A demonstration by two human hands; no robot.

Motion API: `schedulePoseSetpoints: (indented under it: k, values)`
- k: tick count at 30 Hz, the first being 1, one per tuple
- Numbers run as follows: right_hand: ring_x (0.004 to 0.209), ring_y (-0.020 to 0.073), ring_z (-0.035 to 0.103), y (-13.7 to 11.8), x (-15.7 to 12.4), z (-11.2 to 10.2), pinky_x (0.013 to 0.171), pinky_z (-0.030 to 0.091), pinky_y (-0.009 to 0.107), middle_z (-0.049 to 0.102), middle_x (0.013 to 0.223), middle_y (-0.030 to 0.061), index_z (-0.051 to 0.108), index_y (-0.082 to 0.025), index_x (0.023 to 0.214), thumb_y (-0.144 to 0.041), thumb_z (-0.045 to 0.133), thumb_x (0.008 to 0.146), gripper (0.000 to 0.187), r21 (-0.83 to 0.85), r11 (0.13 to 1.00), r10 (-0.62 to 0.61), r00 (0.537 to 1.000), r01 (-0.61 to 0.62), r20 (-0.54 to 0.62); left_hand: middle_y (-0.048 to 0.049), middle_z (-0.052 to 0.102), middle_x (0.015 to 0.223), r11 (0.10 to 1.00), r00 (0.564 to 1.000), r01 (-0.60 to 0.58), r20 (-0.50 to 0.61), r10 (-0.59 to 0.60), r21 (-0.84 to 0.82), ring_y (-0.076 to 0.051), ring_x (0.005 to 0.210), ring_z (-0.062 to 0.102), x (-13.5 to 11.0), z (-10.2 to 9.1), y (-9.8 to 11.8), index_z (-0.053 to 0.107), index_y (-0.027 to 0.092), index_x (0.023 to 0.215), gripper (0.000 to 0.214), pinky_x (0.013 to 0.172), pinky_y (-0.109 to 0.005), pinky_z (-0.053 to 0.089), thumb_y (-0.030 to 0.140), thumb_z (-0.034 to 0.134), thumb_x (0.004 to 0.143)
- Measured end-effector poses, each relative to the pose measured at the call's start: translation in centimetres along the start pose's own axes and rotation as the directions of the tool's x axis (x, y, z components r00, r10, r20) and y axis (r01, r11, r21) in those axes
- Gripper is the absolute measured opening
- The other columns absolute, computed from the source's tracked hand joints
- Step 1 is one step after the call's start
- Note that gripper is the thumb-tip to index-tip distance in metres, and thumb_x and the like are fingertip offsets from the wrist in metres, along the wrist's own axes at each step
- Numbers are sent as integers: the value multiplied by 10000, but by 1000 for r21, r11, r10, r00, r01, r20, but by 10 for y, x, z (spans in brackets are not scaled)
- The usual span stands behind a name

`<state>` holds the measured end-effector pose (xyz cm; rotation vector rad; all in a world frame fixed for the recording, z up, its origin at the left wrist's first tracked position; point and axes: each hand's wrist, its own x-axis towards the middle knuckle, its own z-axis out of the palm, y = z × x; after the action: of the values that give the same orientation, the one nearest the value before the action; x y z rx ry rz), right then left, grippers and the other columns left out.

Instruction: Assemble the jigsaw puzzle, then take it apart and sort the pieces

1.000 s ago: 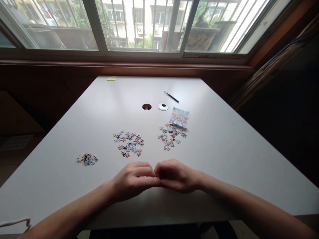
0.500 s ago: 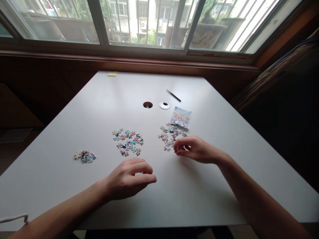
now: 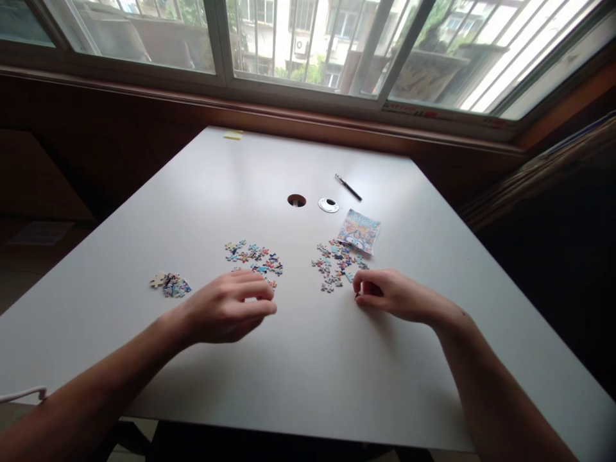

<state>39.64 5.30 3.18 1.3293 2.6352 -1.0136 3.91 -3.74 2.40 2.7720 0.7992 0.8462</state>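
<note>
My right hand (image 3: 385, 292) pinches a small dark puzzle piece (image 3: 357, 296) between thumb and fingertips, low over the white table. Just left of it lies a loose spread of puzzle pieces (image 3: 332, 264), partly under a printed packet (image 3: 359, 231). My left hand (image 3: 233, 305) hovers with loosely curled fingers, the thumb apart from them, and nothing visible between. It covers the near part of a middle group of puzzle pieces (image 3: 257, 253). Farther left sits a small heap of puzzle pieces (image 3: 172, 285), one of them showing a plain pale side.
Behind the pieces, the white table (image 3: 269, 167) has a round cable hole (image 3: 296, 201), with a silver ring-shaped cover (image 3: 329, 205) beside it. A black pen (image 3: 348, 187) lies farther back. Yellow tape (image 3: 233, 135) marks the back edge. A white cable (image 3: 24, 394) lies near my left forearm.
My left hand has shifted left and away from me, over the near part of the middle group. My right hand has drawn slightly right of the right-hand spread. The camera view has tilted.
</note>
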Motion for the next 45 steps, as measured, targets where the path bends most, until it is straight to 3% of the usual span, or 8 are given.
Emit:
schedulePoseSetpoints:
  k: [3, 8, 11, 17, 25, 35, 40, 45]
  values:
    - [568, 112, 442, 0, 0, 0, 531, 353, 220, 498, 639, -34, 655, -211, 834, -251, 617, 839, 55, -70, 998, -10, 999, 7, -36, -61, 673, 914, 971, 966, 236, 95, -240, 46, -176, 853, 609, -17, -35, -20, 673, 207, 911, 125, 830, -307, 501, 153, 560, 903]
    - [600, 117, 465, -12, 0, 3, 563, 383, 225, 536, 688, -16, 643, -205, 867, -210, 578, 877, 65, -109, 986, -133, 986, 122, -97, -75, 616, 1231, 740, 660, 654, 362, -659, 156, -284, 1115, 583, -62, -80, -47, 697, 288, 1098, 390, 877, -318, 503, 406, 759, 731]
    - [635, 125, 490, -20, 2, 10, 599, 408, 237, 572, 742, 10, 633, -201, 915, -196, 536, 923, 98, -116, 972, -223, 962, 206, -159, -80, 614, 1198, 628, 524, 762, 421, -741, 156, -270, 1015, 620, -75, -84, -54, 700, 265, 1056, 383, 803, -307, 512, 353, 740, 685]
    - [656, 135, 505, -23, 10, 30, 624, 416, 256, 583, 768, 30, 620, -197, 972, -218, 509, 971, 113, -156, 920, -388, 896, 361, -217, -57, 658, 907, 535, 421, 835, 475, -773, 131, -191, 725, 627, -67, -78, -55, 642, 204, 776, 103, 608, -267, 477, 289, 630, 720]
    - [617, 123, 474, -29, 12, 44, 607, 405, 255, 576, 741, 22, 619, -195, 954, -198, 506, 971, 114, -163, 875, -484, 820, 456, -304, -35, 637, 706, 464, 380, 881, 443, -812, 93, -177, 597, 593, -67, -80, -54, 606, 200, 736, 111, 515, -252, 417, 303, 619, 698]
    - [622, 125, 461, -34, 12, 48, 601, 392, 257, 575, 742, 28, 621, -194, 930, -200, 496, 972, 131, -153, 865, -502, 814, 478, -294, -45, 669, 720, 456, 362, 876, 410, -837, 156, -188, 624, 597, -65, -79, -59, 641, 201, 803, 164, 560, -263, 425, 355, 631, 747]
    - [621, 123, 462, -36, 12, 49, 596, 401, 255, 577, 740, 28, 616, -193, 928, -200, 491, 974, 133, -154, 862, -507, 809, 483, -297, -59, 693, 891, 565, 485, 801, 337, -807, 198, -174, 713, 624, -67, -84, -63, 652, 186, 793, 191, 611, -240, 453, 377, 639, 791]
    - [613, 110, 471, -39, 10, 51, 597, 413, 245, 578, 745, 15, 602, -198, 968, -206, 513, 971, 90, -92, 875, -478, 817, 476, -322, -9, 676, 729, 660, 652, 751, 119, -749, 34, -108, 637, 597, -51, -76, -53, 682, 144, 873, 281, 609, -199, 454, 416, 617, 902]
